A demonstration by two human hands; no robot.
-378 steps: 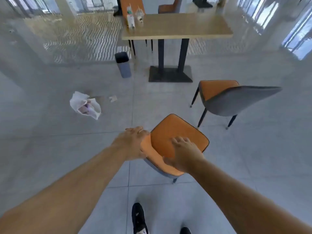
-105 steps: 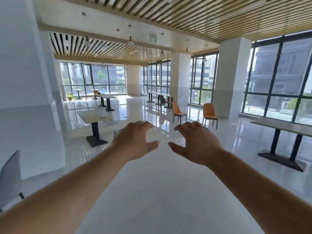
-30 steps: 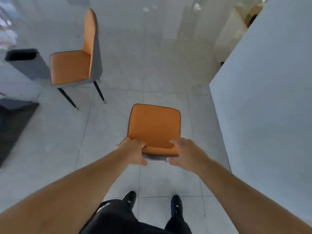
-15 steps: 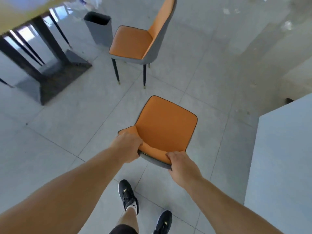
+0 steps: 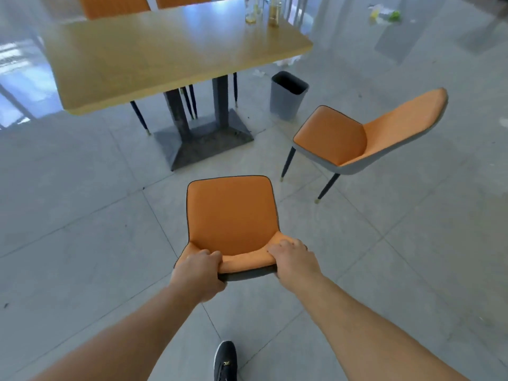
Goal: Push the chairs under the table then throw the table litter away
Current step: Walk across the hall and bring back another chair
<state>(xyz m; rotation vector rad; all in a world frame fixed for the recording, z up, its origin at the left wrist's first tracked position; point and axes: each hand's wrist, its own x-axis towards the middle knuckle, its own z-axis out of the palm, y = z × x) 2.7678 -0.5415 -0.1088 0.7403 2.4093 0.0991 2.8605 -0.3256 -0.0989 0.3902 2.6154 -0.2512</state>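
Note:
An orange chair [image 5: 232, 213] with a grey back stands right in front of me, its seat facing the wooden table [image 5: 154, 53]. My left hand [image 5: 199, 273] and my right hand [image 5: 294, 261] both grip the top of its backrest. A second orange chair [image 5: 341, 136] stands to the right, turned sideways, apart from the table. Two more orange chairs [image 5: 115, 5] sit tucked at the table's far side. Drink cups and bottles [image 5: 264, 12] stand on the table's far right corner.
A grey bin [image 5: 287, 94] stands on the floor by the table's right end. The table's dark pedestal base [image 5: 203, 140] lies ahead of my chair. Litter [image 5: 384, 15] lies on the floor at the far right. My shoe [image 5: 225, 361] shows below.
The view has swung round so the table is now straight ahead. The chair in my hands has turned with me to face the table. Both hands keep their grip.

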